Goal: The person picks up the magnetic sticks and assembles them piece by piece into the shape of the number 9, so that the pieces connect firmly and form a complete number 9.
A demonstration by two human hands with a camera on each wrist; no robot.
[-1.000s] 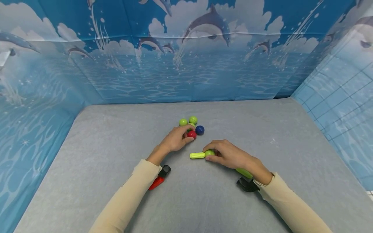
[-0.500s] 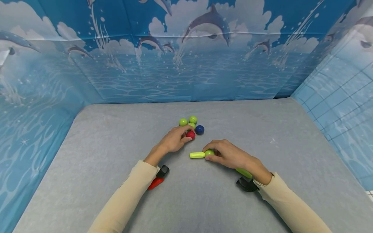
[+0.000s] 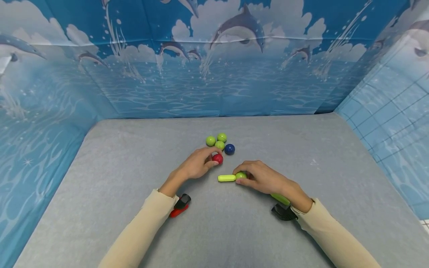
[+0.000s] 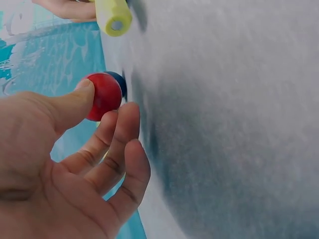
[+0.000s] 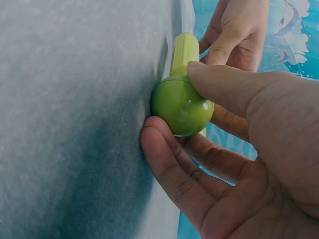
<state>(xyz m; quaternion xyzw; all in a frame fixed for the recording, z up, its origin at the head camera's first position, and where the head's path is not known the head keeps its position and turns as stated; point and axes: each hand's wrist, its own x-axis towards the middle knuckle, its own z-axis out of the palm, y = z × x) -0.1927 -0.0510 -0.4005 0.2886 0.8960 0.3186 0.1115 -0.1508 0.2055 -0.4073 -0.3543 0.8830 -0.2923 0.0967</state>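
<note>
Between thumb and fingertips, my left hand (image 3: 196, 162) pinches a glossy red ball (image 3: 218, 159), which fills the thumb's tip area in the left wrist view. To its right, my right hand (image 3: 263, 178) grips a green ball (image 5: 179, 107) with thumb and fingers, low over the grey surface. A ribbed yellow-green rod (image 3: 226, 178) extends leftward from that ball, end against it. In the left wrist view the rod's (image 4: 114, 20) free end shows a round metal disc. Just beyond the left fingers lie a dark blue ball (image 3: 229, 149) and a green ball (image 3: 219, 145).
Two more green balls, one at the left (image 3: 210, 140) and one at the back (image 3: 222, 137), sit behind. Grey cloth (image 3: 134, 149) covers the table. A dolphin-print curtain (image 3: 214, 82) stands along its far edge and sides. Wrist camera mounts, red-black (image 3: 181, 206) and green-black (image 3: 283, 211), hang below the forearms.
My left hand has drawn back toward the near left, bringing the red ball away from the green and blue balls. The right hand, its green ball and the rod stay almost still.
</note>
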